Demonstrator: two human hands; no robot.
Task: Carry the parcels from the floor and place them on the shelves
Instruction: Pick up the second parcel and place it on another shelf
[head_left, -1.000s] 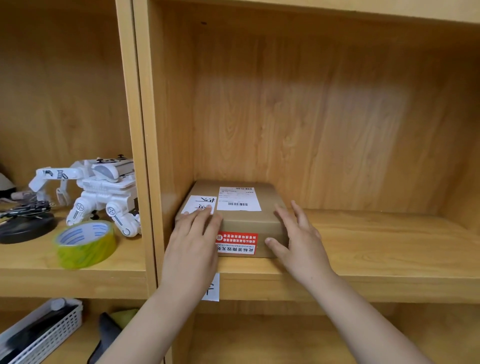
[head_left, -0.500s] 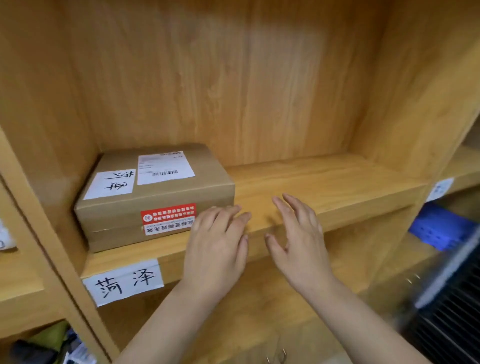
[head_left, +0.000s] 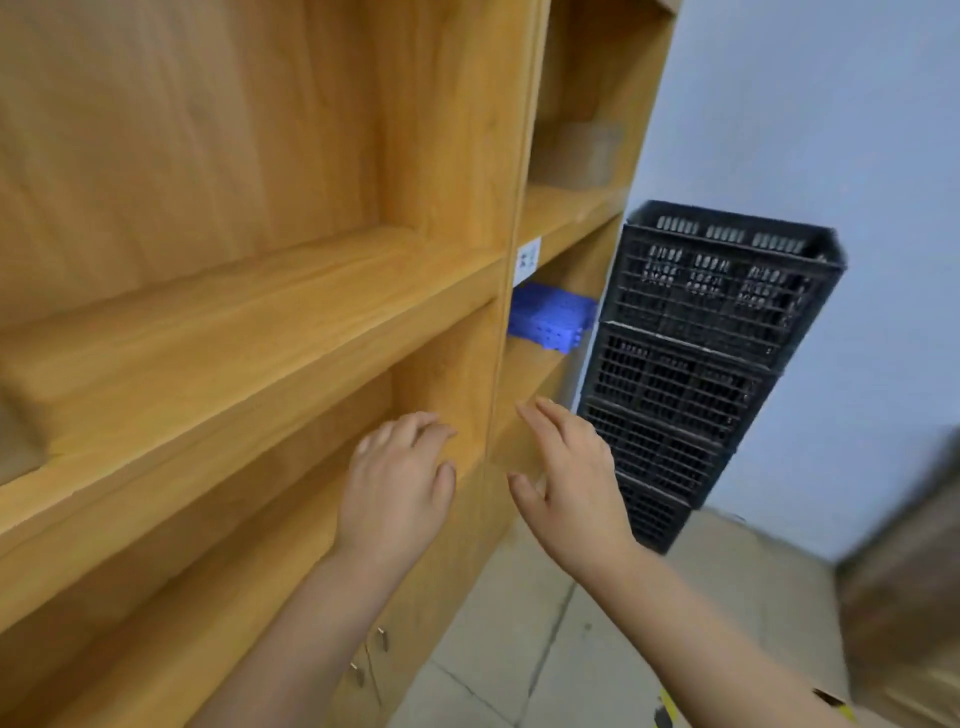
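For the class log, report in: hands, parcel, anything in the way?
Left hand open, empty. Right hand open, empty. No parcel clearly in view. Black crates stacked right of the shelf unit; floor ahead clear.

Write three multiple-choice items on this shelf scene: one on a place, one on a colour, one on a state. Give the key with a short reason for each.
1. Where does the stack of black crates stand?
A. on the floor, right of the wooden shelf unit
B. on the top shelf
C. between the two hands

2. What colour is the plastic basket on the right-hand shelf?
A. red
B. blue
C. white

3. What state are the left hand and right hand in?
A. both gripping a parcel
B. one holding tape
C. both open and empty

Key:
1 A: the crates rise from the tiled floor against the wall, beside the unit's right side.
2 B: the basket shows bright blue under the small paper label.
3 C: fingers are spread in front of the shelves with nothing between them.
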